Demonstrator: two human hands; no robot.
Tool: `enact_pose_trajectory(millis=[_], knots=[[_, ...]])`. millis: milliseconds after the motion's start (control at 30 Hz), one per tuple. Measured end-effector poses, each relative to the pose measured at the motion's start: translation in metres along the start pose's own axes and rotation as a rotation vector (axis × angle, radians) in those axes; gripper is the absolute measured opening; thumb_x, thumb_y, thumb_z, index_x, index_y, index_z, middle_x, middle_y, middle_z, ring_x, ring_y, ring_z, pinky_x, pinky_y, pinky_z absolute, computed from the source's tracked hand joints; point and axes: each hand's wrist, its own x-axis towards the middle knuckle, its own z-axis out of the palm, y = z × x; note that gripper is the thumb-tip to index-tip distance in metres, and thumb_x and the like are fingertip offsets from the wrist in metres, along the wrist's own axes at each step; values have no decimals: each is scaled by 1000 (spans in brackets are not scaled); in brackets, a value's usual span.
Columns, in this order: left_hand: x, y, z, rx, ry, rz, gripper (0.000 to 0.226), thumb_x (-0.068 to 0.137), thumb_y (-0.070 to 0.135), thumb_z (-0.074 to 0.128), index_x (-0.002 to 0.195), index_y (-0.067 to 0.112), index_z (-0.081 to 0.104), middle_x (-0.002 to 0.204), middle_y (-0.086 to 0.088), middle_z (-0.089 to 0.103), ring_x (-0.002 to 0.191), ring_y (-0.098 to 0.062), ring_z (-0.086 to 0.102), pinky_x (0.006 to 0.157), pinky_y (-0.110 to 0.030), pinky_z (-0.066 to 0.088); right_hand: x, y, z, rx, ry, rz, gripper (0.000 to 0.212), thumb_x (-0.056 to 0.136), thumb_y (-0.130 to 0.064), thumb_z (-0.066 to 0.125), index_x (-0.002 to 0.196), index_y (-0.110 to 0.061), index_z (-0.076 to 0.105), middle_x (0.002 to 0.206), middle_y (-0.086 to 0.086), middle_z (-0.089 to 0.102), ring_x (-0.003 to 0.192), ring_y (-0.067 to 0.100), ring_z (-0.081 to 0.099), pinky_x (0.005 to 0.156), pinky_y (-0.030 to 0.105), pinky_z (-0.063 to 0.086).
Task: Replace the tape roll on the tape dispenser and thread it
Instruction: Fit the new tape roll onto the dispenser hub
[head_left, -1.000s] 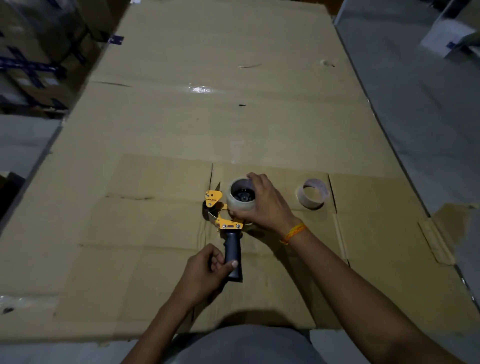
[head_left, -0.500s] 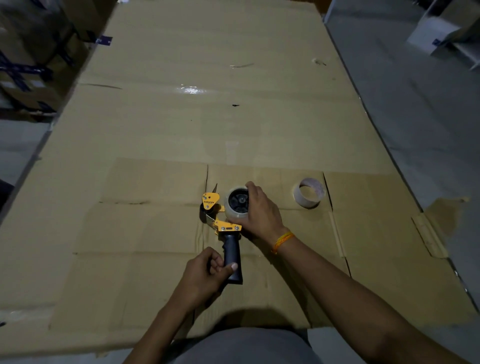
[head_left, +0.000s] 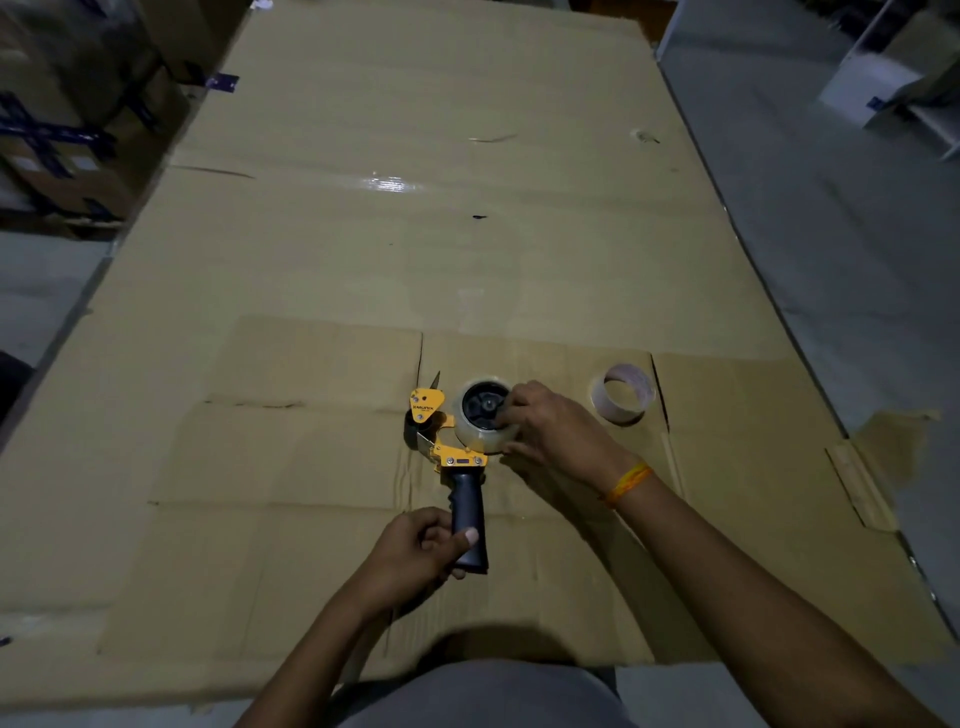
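Low in the frame, the left hand (head_left: 415, 545) stays wrapped round the black handle of the tape dispenser (head_left: 457, 457), thumb on top. Just above, the right hand (head_left: 550, 426) has slid off the top of the tape roll (head_left: 480, 415) to its right side; its fingertips now pinch at the roll's edge, leaving the black hub in plain sight. The roll sits on the dispenser at frame centre, on the cardboard-covered desk (head_left: 363, 260). Further right, the empty core (head_left: 622, 393) lies unmoved.
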Motion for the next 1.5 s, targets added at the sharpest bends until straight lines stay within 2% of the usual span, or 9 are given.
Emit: enact_pose_trajectory(millis=[300, 433, 567, 700, 867, 1067, 1233, 1400, 1500], knots=[[-4, -1, 2, 9, -18, 21, 37, 99, 29, 73, 105, -7, 69, 88, -35, 70, 67, -18, 70, 58, -21, 53, 8, -7, -1, 77, -21, 122, 39, 87, -27, 92, 123, -15, 82, 121, 6, 71, 112, 25, 66, 90, 46, 61], [-7, 2, -3, 75, 28, 36, 31, 99, 37, 72, 97, 6, 73, 79, -22, 76, 59, -9, 69, 59, -28, 51, 18, 0, -12, 324, 143, 351, 43, 87, -36, 93, 122, -14, 81, 110, 2, 75, 96, 16, 70, 82, 38, 63], [-6, 9, -9, -52, 215, 67, 30, 95, 37, 77, 83, 10, 74, 66, -16, 70, 55, -15, 59, 54, -31, 47, 35, 1, -10, 279, 85, 556, 85, 80, -54, 95, 146, -10, 64, 130, 7, 66, 110, 19, 64, 79, 19, 52], [4, 23, -28, 22, 443, 160, 23, 95, 28, 78, 78, 13, 72, 63, -3, 69, 58, -10, 62, 56, -22, 52, 45, -21, 5, 58, -76, 542, 111, 71, -74, 89, 153, -11, 48, 143, 9, 54, 132, 28, 54, 102, 44, 58], [23, 29, -39, 43, 498, 190, 15, 92, 30, 80, 89, 19, 71, 80, -6, 73, 74, -20, 69, 67, -34, 60, 56, -23, 7, 5, -124, 476, 112, 73, -72, 88, 155, -11, 45, 146, 10, 53, 134, 29, 54, 103, 43, 57], [43, 33, -36, 34, 548, 191, 21, 89, 35, 83, 96, 19, 71, 84, 1, 73, 74, -5, 69, 63, -17, 56, 62, -3, -5, 176, -291, 333, 127, 68, -47, 102, 169, -17, 31, 162, 8, 53, 146, 29, 52, 118, 40, 49], [47, 28, -34, 20, 541, 222, 13, 96, 27, 76, 99, 15, 71, 85, -2, 76, 78, -14, 74, 64, -20, 60, 56, -11, -13, 178, -271, 232, 114, 78, -40, 96, 170, -21, 32, 171, 7, 39, 158, 28, 36, 126, 43, 44], [46, 13, -39, 25, 577, 254, 16, 106, 16, 60, 117, 12, 70, 104, -4, 74, 86, -17, 75, 68, -15, 59, 27, -72, 8, 40, -160, 96, 69, 87, -54, 84, 143, -18, 66, 132, 5, 56, 127, 24, 43, 104, 40, 46], [50, 4, -41, 93, 588, 297, 32, 105, 8, 57, 134, 14, 69, 121, -4, 67, 99, -12, 73, 79, -20, 63, 22, -83, 36, 23, -167, 99, 52, 96, -36, 81, 141, -14, 67, 128, 8, 52, 122, 26, 41, 101, 43, 44]])
